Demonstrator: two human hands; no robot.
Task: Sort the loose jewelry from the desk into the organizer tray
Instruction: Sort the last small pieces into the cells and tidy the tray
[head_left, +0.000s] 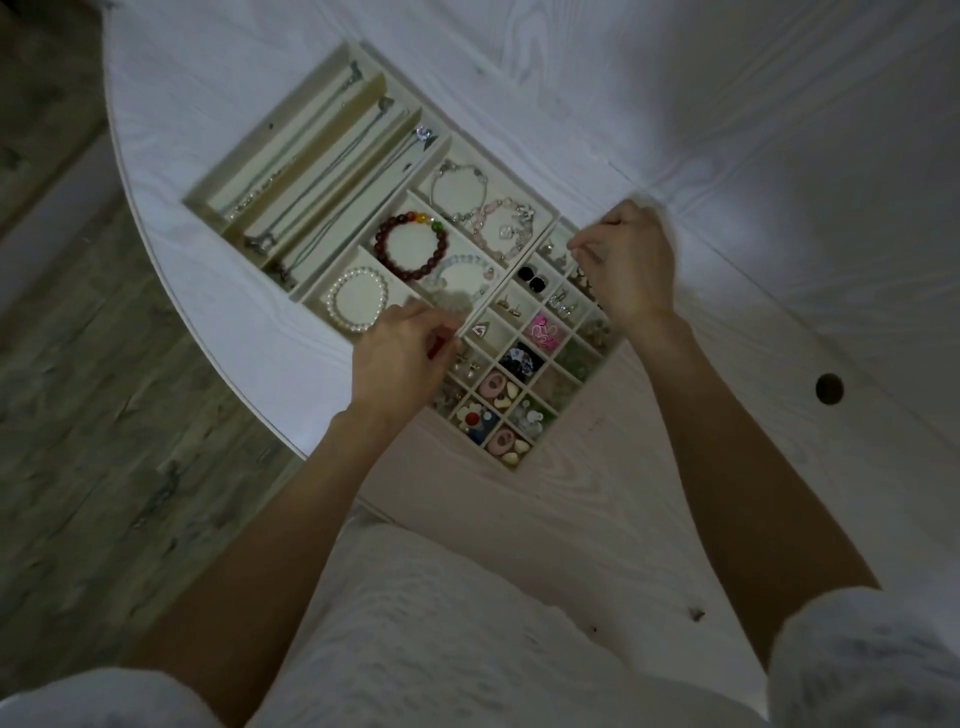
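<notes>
Hands are working over a cream organizer tray (358, 57) that is lying at an angle on the white wood-grain desk (727, 130). The left hand (400, 358) is hovering over the near corner of the bracelet section, its fingers curled together as if pinching something small and reddish; what that piece is cannot be told, since the hand is blurred. The right hand (628, 260) is reaching over the far corner of the small-cell grid, its thumb and forefinger pressed together on a tiny item too small to make out.

In the tray, long narrow slots at the far left are holding thin necklaces (311, 176). Beside them, wider compartments are carrying bracelets: a dark red beaded bracelet (410, 249) with a few coloured beads, a white pearl bracelet (358, 304) just beside the left hand, a pale translucent bracelet (462, 275), and silver and pink charm bracelets (488, 213) in the farthest compartment. The grid of small cells nearer the person is filled with earrings and charms, among them black square studs (531, 278), a bright pink piece (545, 332), and pink and cream heart-shaped pieces (498, 387).

White sleeves are showing at the bottom corners, and grey wood-look floor (78, 415) is lying past the desk's curved edge at left.
</notes>
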